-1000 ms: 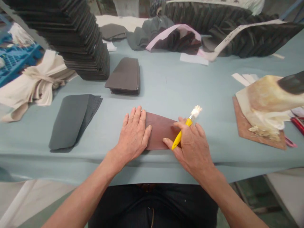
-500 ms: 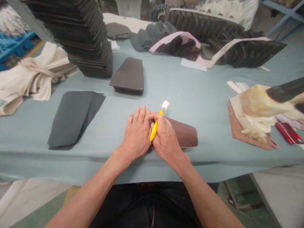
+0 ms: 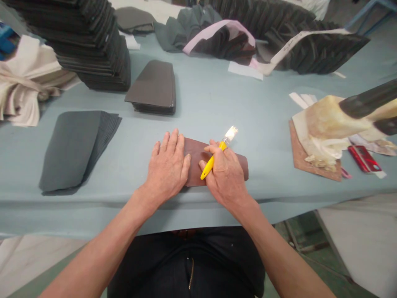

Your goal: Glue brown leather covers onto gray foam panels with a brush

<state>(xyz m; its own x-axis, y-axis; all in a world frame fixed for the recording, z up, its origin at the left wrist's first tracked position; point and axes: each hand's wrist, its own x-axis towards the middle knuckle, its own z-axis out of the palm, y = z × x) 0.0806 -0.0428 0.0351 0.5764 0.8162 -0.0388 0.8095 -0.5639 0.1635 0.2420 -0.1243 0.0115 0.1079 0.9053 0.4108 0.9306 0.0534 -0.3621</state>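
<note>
A brown tapered panel (image 3: pixel 195 161), leather-like, lies on the table in front of me. My left hand (image 3: pixel 169 165) rests flat on its left end, fingers stretched out and pointing away from me. Over the right part of the panel is my right hand (image 3: pixel 225 171), closed around a yellow-handled brush (image 3: pixel 212 161). The brush's pale bristles point away to the upper right, above the table. The right hand's underside hides part of the panel, so I cannot tell how firmly it presses there.
Fanned dark grey panels (image 3: pixel 74 149) lie left, with a small brown-grey stack (image 3: pixel 153 87) and a tall dark stack (image 3: pixel 93 49) behind. At right are a glue-crusted pale container (image 3: pixel 325 120) and a red object (image 3: pixel 364 158). Bundled dark pieces (image 3: pixel 322 54) line the back.
My hands have moved apart, the right one sliding rightward along the panel with the brush. More of the panel's middle shows between them. The whole view has shifted slightly.
</note>
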